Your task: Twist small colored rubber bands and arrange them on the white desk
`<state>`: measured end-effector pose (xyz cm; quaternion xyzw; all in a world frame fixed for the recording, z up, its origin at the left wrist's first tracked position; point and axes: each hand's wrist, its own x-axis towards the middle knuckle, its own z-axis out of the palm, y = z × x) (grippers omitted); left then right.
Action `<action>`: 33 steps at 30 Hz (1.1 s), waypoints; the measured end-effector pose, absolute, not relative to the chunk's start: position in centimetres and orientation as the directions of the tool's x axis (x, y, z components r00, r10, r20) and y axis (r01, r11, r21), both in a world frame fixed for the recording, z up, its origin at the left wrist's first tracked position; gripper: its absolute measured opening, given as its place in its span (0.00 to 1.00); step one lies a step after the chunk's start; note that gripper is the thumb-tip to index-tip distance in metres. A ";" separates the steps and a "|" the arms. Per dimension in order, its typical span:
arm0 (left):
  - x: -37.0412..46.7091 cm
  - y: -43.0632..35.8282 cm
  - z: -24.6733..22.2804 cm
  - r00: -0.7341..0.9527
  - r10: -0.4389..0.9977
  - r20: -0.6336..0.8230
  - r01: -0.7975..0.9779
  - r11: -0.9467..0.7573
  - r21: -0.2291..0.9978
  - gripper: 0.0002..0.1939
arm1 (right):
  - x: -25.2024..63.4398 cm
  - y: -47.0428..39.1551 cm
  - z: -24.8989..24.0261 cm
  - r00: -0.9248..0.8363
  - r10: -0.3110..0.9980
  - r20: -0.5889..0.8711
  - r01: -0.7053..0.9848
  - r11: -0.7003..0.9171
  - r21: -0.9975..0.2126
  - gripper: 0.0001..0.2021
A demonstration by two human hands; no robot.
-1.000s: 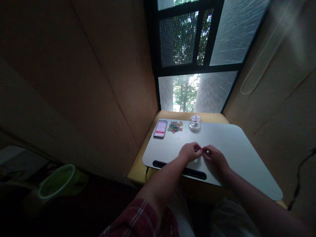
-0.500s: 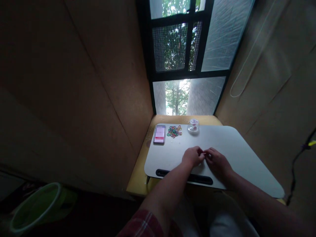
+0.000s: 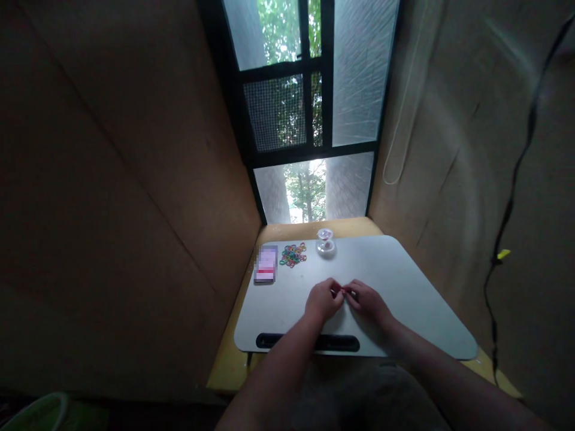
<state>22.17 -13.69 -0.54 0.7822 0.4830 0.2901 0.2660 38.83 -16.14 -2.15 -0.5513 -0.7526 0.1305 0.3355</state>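
My left hand (image 3: 324,299) and my right hand (image 3: 366,301) meet above the middle of a white lap table (image 3: 404,287). Both are closed, thumbs and fingertips pinched toward each other. Between the fingertips shows a small red band (image 3: 344,290), mostly hidden by my fingers; its exact shape is too small to tell. Beyond my left hand lies a loose pile of colourful small bands (image 3: 293,255). A small clear plastic container (image 3: 326,248) stands at the far edge, with a round piece right behind it.
A phone (image 3: 266,264) with a lit, blurred screen lies at the table's left. A black slot (image 3: 336,343) runs along the near edge. The lap table stands on a yellow surface (image 3: 220,371) between two walls, below a window. A black cord (image 3: 507,203) hangs at the right.
The whole view has shifted, so the table and hands appear farther left and lower. My hands keep the same pinched pose, close together, around the small red band.
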 end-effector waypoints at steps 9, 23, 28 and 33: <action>22.3 -13.9 -0.4 0.339 0.908 0.247 0.596 -0.410 0.690 0.07 | 38.7 -16.4 -1.7 -0.074 0.929 0.362 0.711 0.304 -0.634 0.07; 22.4 -14.1 -0.1 0.341 0.914 0.219 0.592 -0.390 0.705 0.06 | 38.8 -16.6 -1.5 -0.113 0.911 0.397 0.668 0.366 -0.648 0.06; 22.2 -14.1 0.0 0.357 0.907 0.223 0.550 -0.397 0.735 0.06 | 38.8 -16.5 -1.7 -0.133 0.908 0.398 0.668 0.378 -0.641 0.07; 22.2 -14.1 0.1 0.379 0.894 0.237 0.524 -0.419 0.742 0.06 | 38.9 -16.4 -1.9 -0.138 0.903 0.407 0.668 0.389 -0.635 0.08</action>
